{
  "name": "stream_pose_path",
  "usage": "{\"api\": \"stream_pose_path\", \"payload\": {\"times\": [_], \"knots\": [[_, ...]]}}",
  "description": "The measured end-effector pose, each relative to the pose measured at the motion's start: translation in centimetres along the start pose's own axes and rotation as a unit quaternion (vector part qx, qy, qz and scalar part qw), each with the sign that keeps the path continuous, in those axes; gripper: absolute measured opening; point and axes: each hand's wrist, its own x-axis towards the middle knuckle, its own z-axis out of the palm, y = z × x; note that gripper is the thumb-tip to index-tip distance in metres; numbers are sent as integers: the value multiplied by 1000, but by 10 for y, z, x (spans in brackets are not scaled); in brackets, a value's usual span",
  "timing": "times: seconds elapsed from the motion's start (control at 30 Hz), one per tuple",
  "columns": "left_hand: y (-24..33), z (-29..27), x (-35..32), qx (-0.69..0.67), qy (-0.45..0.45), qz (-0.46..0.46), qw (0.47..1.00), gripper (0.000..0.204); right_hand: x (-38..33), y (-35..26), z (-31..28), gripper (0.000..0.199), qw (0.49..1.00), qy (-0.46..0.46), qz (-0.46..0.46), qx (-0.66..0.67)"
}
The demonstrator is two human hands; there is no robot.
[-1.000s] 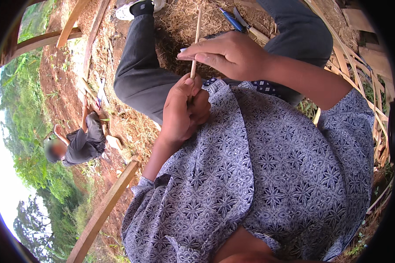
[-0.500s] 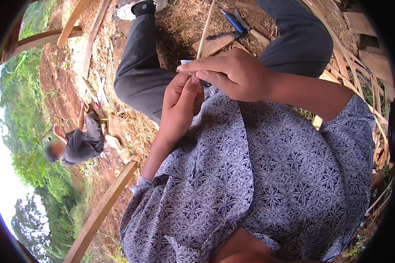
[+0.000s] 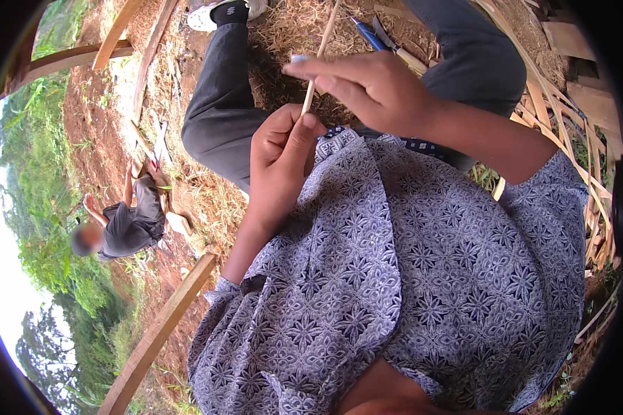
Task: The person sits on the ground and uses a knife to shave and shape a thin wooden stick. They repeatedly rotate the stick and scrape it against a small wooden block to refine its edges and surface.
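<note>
A slim, pale wooden stick [image 3: 330, 29] slants up and away from my left hand [image 3: 278, 162], which pinches its near end between thumb and curled fingers. My right hand [image 3: 387, 86] lies across the stick farther up, with its fingers nearly straight and pressed together. A small pale blue-white piece [image 3: 299, 59] peeks out at those fingertips, against the stick. Most of that piece is covered by the fingers, so its kind does not show. Both hands are in front of my patterned shirt, between my bent legs.
Beyond my right hand lie a blue pen-shaped tool [image 3: 368, 33] and a curved-blade knife [image 3: 412, 61] with a wooden handle. Split wood strips [image 3: 557, 111] are heaped at the right. A wooden beam [image 3: 160, 332] crosses the lower left. Another person [image 3: 135, 214] sits farther off, left.
My right hand has slid away from my left hand, up along the stick, taking the pale piece with it. The left hand keeps its hold, and more of the stick shows.
</note>
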Motion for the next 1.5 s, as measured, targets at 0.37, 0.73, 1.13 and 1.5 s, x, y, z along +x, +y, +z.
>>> {"api": "stream_pose_path", "payload": {"times": [0.37,0.73,1.13,1.5], "knots": [[1,0,0,-8,-7,-19,1000,26,7,6,-4,32,999,-14,-29,27],[8,3,0,52,-3,28,998,31,16,8,-18,35,985,60,129,92],[-1,-1,8,79,4,138,987,26,2,-9,-4,34,996,-15,23,82],[14,-3,6,108,9,101,989,22,25,-4,-26,35,998,32,47,27]]}}
